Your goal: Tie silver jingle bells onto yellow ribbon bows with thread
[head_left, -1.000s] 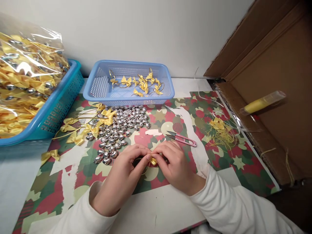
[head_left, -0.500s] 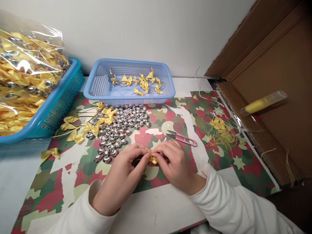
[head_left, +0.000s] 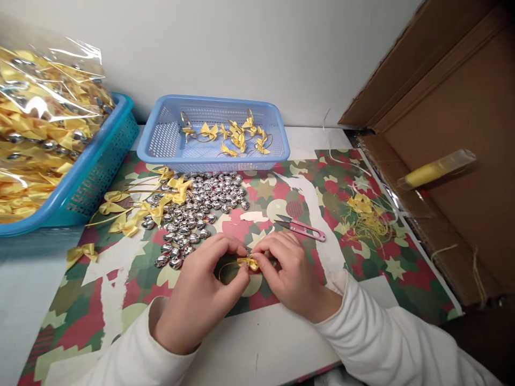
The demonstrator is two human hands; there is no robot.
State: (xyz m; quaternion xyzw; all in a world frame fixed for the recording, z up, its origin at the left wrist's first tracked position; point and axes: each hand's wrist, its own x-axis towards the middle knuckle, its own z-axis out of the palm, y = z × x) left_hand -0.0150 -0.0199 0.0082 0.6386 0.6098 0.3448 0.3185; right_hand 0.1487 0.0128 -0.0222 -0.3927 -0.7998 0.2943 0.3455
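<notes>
Low at the front of the patterned sheet, my right hand (head_left: pixel 292 271) pinches a yellow ribbon bow (head_left: pixel 252 262) between thumb and fingertips. A thin gold cord loop (head_left: pixel 225 269) runs from the bow toward my left palm. My left hand (head_left: pixel 211 289) is beside it, thumb and forefinger parted around the bow's left end. Whether a bell hangs on this bow is hidden by the fingers. Just beyond my hands lie many loose silver jingle bells (head_left: pixel 201 214) and pink-handled thread snips (head_left: pixel 301 228).
Behind the bells stands a blue basket (head_left: pixel 213 161) holding several bows on cord loops. At left, a turquoise basket (head_left: pixel 100 166) bears a clear bag (head_left: pixel 48 107) full of bows with bells. Loose bows (head_left: pixel 124 225), yellow thread scraps (head_left: pixel 368 225) and a cardboard wall (head_left: pixel 454 107) flank the sheet.
My left thumb and forefinger have parted, the thumb moving down, so more of the bow and cord loop shows. My right hand keeps its pinch in the same place.
</notes>
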